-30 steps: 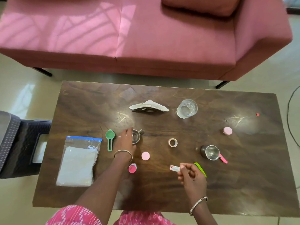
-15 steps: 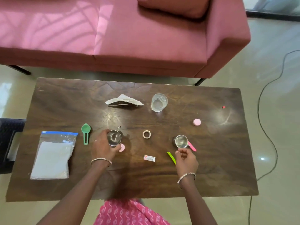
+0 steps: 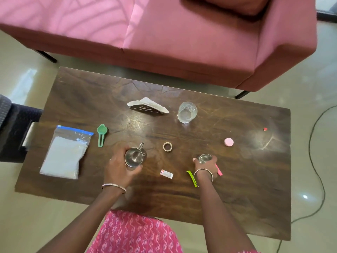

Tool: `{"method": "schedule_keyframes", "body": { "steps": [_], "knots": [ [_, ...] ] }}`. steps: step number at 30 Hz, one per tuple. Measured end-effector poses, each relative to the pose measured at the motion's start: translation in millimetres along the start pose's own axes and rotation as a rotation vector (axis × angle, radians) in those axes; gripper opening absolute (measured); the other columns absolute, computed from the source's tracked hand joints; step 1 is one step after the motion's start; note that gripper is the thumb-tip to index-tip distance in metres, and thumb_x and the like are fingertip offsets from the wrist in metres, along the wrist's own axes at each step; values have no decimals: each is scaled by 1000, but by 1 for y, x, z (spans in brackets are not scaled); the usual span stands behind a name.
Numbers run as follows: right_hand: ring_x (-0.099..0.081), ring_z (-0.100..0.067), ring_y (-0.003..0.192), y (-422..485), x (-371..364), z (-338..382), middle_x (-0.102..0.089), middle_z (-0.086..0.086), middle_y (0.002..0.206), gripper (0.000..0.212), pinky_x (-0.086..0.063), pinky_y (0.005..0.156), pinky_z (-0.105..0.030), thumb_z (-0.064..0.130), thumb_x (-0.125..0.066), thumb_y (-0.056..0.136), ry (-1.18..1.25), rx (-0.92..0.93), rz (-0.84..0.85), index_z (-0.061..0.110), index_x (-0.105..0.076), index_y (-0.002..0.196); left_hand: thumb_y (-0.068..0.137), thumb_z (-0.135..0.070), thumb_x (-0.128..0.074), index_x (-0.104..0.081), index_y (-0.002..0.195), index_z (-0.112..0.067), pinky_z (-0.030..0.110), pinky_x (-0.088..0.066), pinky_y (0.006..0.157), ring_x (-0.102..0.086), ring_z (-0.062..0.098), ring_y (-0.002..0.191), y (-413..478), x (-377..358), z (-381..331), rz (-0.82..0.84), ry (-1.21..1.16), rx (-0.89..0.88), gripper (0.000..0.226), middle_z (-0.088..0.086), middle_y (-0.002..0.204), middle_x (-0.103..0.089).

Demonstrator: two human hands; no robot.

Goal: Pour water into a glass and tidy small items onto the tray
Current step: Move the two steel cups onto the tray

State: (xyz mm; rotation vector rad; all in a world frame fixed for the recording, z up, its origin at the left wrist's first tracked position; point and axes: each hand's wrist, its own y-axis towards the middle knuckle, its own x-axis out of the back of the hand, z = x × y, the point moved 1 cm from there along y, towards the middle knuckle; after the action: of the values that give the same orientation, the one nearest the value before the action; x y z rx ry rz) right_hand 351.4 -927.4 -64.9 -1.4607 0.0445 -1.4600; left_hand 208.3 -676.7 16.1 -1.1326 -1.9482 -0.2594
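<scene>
A clear glass (image 3: 187,112) stands at the back of the dark wooden table (image 3: 246,179). My left hand (image 3: 120,167) grips a steel measuring cup (image 3: 134,157) with a wire handle. My right hand (image 3: 207,166) closes around a smaller steel cup (image 3: 205,158); a pink strip (image 3: 218,170) pokes out beside it. Loose on the table lie a tape ring (image 3: 167,146), a small white sachet (image 3: 166,174), a yellow-green strip (image 3: 191,178), a pink round lid (image 3: 228,142) and a green scoop (image 3: 101,134). No tray is in view.
A napkin holder (image 3: 145,107) with a white napkin stands behind centre. A zip bag of white powder (image 3: 64,156) lies at the left end. A tiny red scrap (image 3: 265,129) sits far right. A pink sofa (image 3: 164,33) runs behind the table; a dark stool (image 3: 16,136) stands left.
My right hand let go of the white sachet, moved right and closed on the small steel cup. My left hand took hold of the other steel cup; the pink caps near it are hidden.
</scene>
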Motion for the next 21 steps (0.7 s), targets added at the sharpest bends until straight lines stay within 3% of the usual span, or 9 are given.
{"method": "schedule_keyframes", "body": {
  "steps": [4, 9, 12, 16, 21],
  "knots": [
    [-63, -45, 105, 6, -6, -1, -65, -24, 115, 69, -53, 89, -43, 33, -84, 71, 40, 17, -46, 22, -49, 129, 54, -37, -77, -55, 108, -29, 37, -54, 71, -65, 18, 83, 2, -4, 3, 12, -24, 14, 59, -10, 96, -66],
    [-64, -38, 96, -10, -5, -9, -69, -12, 103, 60, -52, 83, -38, 26, -82, 67, 50, 131, -65, 32, -55, 120, 53, -38, -86, -54, 108, -32, 38, -56, 71, -65, 16, 83, -1, -3, 6, 22, -37, 17, 64, -12, 97, -65],
    [-65, -34, 95, -36, -4, -7, -68, -1, 97, 65, -50, 83, -36, 24, -81, 65, 47, 267, -30, 35, -55, 124, 52, -39, -88, -51, 104, -37, 30, -55, 67, -63, 8, 78, -5, 8, 6, 15, -51, -8, 64, -19, 93, -62],
    [-65, -26, 94, -89, -8, -6, -68, -4, 103, 69, -47, 81, -29, 19, -82, 65, -4, 472, 6, 34, -57, 127, 52, -40, -87, -50, 102, -41, 14, -46, 65, -58, 2, 75, -16, 31, 14, 4, -100, -31, 63, -24, 88, -59],
    [-59, -20, 102, -180, -23, -10, -61, -2, 109, 70, -43, 85, -24, 10, -83, 61, -43, 678, 98, 27, -61, 125, 53, -41, -84, -59, 107, -30, 33, -54, 74, -65, 16, 87, -36, 76, 43, -60, -128, -14, 60, -11, 97, -66]
  ]
}}
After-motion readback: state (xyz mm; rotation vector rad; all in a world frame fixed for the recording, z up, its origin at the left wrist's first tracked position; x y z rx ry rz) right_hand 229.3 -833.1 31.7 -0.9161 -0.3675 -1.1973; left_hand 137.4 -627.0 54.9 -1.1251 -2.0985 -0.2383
